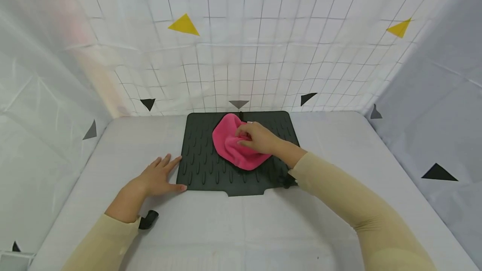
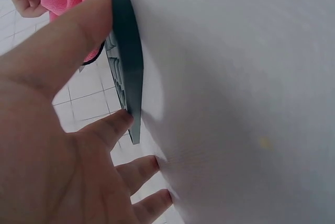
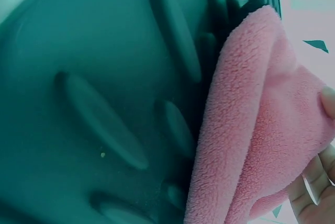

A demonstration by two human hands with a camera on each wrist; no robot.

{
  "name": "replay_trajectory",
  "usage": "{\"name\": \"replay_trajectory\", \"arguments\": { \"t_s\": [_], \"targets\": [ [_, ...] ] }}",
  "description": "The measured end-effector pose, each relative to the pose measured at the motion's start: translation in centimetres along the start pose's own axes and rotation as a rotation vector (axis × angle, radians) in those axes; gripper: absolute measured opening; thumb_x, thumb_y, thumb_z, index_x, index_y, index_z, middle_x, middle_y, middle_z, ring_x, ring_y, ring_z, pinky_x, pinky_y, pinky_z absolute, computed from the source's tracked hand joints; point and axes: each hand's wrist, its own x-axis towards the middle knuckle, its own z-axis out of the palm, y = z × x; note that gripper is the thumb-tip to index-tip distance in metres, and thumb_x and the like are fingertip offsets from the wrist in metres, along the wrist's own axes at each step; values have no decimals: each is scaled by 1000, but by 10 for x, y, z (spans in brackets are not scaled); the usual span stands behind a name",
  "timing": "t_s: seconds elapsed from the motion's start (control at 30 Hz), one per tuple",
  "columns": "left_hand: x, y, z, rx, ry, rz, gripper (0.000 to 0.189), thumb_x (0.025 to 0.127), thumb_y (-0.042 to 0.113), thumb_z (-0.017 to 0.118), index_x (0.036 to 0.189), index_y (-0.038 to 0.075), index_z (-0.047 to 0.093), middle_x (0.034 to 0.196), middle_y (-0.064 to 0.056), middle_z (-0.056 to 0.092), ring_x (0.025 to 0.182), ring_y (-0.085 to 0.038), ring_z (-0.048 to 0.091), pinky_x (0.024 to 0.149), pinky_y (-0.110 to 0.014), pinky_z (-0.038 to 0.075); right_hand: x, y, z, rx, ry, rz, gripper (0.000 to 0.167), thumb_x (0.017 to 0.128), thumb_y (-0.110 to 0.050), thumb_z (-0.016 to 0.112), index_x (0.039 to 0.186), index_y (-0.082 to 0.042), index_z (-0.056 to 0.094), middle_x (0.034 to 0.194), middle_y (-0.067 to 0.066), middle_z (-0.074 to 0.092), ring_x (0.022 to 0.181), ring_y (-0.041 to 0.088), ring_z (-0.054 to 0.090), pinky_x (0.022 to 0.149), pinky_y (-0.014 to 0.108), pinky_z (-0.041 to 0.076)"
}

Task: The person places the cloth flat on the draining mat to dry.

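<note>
A dark mat with raised drop-shaped ridges lies on the white surface, a short tab at its front edge. On it is a fluffy pink cloth, bunched and partly lifted, with a dark border along its edge in the left wrist view. My right hand pinches the cloth from above, thumb and fingers bent into its folds; in the right wrist view a fold of the cloth rises off the ridges. At the mat's left edge my left hand lies with fingers spread, thumb and index fingertip at the rim, other fingertips on the white surface.
A white table cover spreads around the mat. Behind stands a white sheet with grid lines and yellow and black triangles; pale sheets hang at both sides. A black strap piece is on the left wrist.
</note>
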Motion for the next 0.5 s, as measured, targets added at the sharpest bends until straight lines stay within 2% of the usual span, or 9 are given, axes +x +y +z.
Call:
{"name": "replay_trajectory", "arguments": {
  "t_s": [0.17, 0.3, 0.5],
  "targets": [
    [0, -1, 0, 1, 1, -3, 103, 82, 62, 72, 156, 4, 30, 157, -36, 21, 139, -63, 20, 109, -72, 22, -5, -2, -5, 18, 19, -1, 25, 94, -19, 72, 117, -11, 68, 97, -2, 66, 87, 16, 58, 75, 31, 52],
    [2, -2, 1, -2, 6, -6, 103, 81, 62, 72, 156, 5, 30, 157, -36, 21, 140, -62, 19, 110, -71, 22, -11, -3, -12, 29, 26, 45, 25, 96, -18, 69, 120, -13, 66, 110, -1, 66, 104, 17, 59, 86, 35, 53],
    [2, -3, 2, 0, 9, -6, 103, 82, 62, 72, 156, 4, 30, 157, -36, 22, 140, -62, 20, 110, -71, 21, -22, -7, -27, 61, 43, 100, 30, 97, -21, 67, 125, -11, 64, 113, 2, 63, 109, 20, 56, 89, 38, 53]
  ]
}}
